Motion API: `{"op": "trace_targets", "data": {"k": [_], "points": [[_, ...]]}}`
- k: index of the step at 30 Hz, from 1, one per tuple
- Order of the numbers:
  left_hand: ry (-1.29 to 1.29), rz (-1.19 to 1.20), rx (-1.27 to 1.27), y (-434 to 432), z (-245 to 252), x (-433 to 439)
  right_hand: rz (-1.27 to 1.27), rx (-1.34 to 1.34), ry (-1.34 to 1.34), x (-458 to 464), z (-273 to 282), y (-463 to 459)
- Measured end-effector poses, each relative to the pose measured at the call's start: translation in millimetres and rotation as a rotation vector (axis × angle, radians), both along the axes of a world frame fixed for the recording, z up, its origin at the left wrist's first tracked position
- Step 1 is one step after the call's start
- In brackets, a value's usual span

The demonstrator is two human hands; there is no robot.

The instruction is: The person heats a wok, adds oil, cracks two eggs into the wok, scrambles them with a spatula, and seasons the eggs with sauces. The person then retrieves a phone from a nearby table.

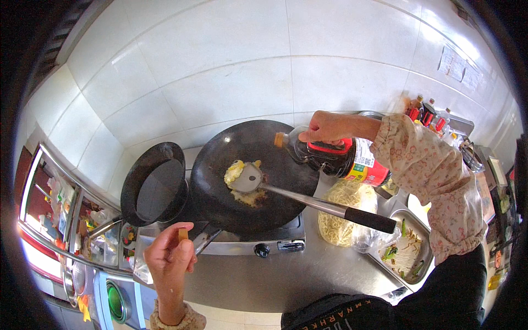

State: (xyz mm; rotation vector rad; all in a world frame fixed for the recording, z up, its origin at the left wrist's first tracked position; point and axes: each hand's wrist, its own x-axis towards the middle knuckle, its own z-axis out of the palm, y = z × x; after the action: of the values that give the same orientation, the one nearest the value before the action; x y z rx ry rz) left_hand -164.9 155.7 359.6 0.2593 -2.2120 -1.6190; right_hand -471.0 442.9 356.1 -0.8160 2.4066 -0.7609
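Note:
My right hand (326, 128) grips the red handle of a large plastic bottle of dark liquid (330, 161), tilted on its side with its orange-brown neck end over the wok's right side. My left hand (171, 249), low at the left, pinches a small yellow-brown cap (183, 234) between thumb and fingers. A black wok (284, 206) sits on the gas stove (243, 248). Cooked egg (234, 171) lies in it, partly under the blade of a metal wok spatula (250, 180). The spatula's black handle reaches out past the wok's right rim. No stream of liquid can be made out.
A second dark pan (159, 192) with dark liquid stands left of the wok. Right of the stove are a plastic bag of noodles (340, 218) and a metal tray (429, 255) with vegetable scraps. Several bottles (427, 113) stand farther back by the tiled wall.

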Motion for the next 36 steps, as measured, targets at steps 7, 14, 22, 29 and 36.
{"op": "trace_targets", "data": {"k": [7,14,22,29,36], "points": [[0.005,-0.006,0.000,-3.4,-6.3,-0.7,-0.009,0.030,0.007,-1.5,-4.0,-5.7],[-0.005,-0.011,0.036,-4.3,-8.7,-4.3,0.020,0.001,0.007,-1.9,-5.6,-7.1],[-0.010,-0.057,-0.011,3.7,0.0,-22.6,0.028,0.040,-0.013,-5.9,-8.8,-1.9],[-0.015,-0.112,-0.002,10.5,-1.6,-32.6,0.006,0.078,0.011,-5.9,-13.6,-1.5],[-0.029,-0.135,0.004,10.6,-4.0,-39.1,0.013,0.090,0.025,-3.8,-11.7,-1.8]]}}
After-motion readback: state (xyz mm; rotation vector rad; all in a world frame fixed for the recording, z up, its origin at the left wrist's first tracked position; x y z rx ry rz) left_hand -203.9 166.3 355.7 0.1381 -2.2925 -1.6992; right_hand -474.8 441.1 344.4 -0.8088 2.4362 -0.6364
